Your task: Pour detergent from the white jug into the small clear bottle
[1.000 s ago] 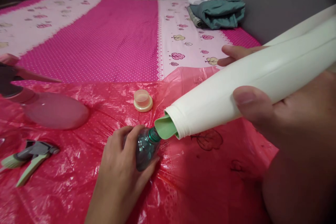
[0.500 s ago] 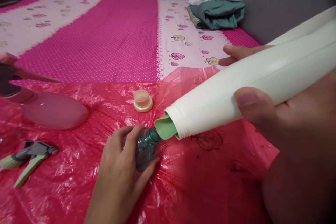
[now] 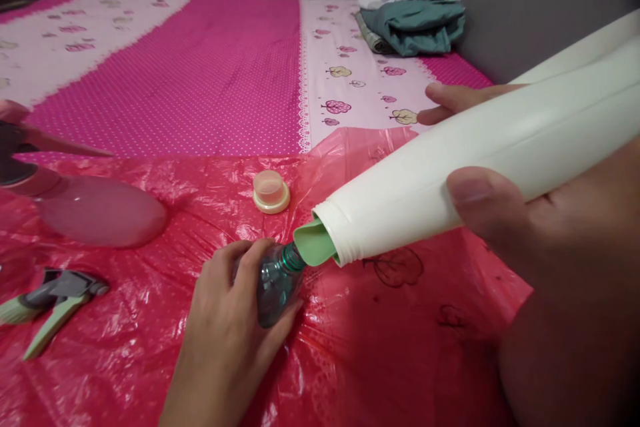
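Two hands, both busy. Left hand [image 3: 227, 320] wraps a clear teal bottle [image 3: 277, 287]: fingers curled over its far side with a gap between two of them, thumb along the near side. Bottle sits within that grip, tilted, its threaded neck [image 3: 291, 258] poking out right of the fingertips. Right hand [image 3: 555, 227] grips a big white bottle [image 3: 450, 173], thumb pressed on the near side, two fingertips showing past the far side; other fingers hidden, can't tell their spacing. White bottle slants down and left from the right fingers; green spout [image 3: 315, 245] in its mouth meets the teal neck, can't tell if it goes inside. Pale cap [image 3: 270, 192] just beyond the left fingertips. Pink spray bottle [image 3: 105, 210] left of and beyond the left fingers; grey-green trigger head [image 3: 65, 297] also left, well apart. Red plastic sheet [image 3: 125, 360] under the left fingers. Folded cloth [image 3: 415, 23] well beyond the right fingertips, on patterned bedding [image 3: 210, 60].
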`<state>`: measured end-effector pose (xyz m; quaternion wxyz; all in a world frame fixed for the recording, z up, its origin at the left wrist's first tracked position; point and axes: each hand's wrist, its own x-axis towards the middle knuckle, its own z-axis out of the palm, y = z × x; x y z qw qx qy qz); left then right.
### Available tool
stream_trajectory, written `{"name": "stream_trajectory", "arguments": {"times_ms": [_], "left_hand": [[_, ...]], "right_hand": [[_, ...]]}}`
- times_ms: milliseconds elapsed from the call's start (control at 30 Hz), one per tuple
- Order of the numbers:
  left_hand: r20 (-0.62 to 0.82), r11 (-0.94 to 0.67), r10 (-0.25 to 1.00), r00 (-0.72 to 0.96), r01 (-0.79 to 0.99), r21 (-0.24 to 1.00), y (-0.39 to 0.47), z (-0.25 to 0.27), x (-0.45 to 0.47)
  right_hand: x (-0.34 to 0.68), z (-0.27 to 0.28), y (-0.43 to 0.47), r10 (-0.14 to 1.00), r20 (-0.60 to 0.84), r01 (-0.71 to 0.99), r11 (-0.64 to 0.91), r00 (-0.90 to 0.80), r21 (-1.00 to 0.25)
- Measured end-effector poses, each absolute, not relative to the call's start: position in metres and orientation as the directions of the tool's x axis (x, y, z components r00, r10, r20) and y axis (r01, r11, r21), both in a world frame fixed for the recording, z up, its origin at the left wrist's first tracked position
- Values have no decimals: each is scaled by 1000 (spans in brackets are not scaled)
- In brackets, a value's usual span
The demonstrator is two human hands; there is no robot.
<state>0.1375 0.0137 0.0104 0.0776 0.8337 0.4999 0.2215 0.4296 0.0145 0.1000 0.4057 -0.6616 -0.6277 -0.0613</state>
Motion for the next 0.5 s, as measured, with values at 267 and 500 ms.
{"name": "stream_trajectory", "arguments": {"times_ms": [267, 500], "left_hand": [[290, -483, 871, 397, 800, 355, 13, 12, 138], [278, -486, 871, 406, 797, 358, 12, 12, 137]], "right_hand": [[431, 101, 15, 779, 596, 880, 128, 196, -457], [430, 102, 13, 778, 597, 883, 125, 195, -452]]}}
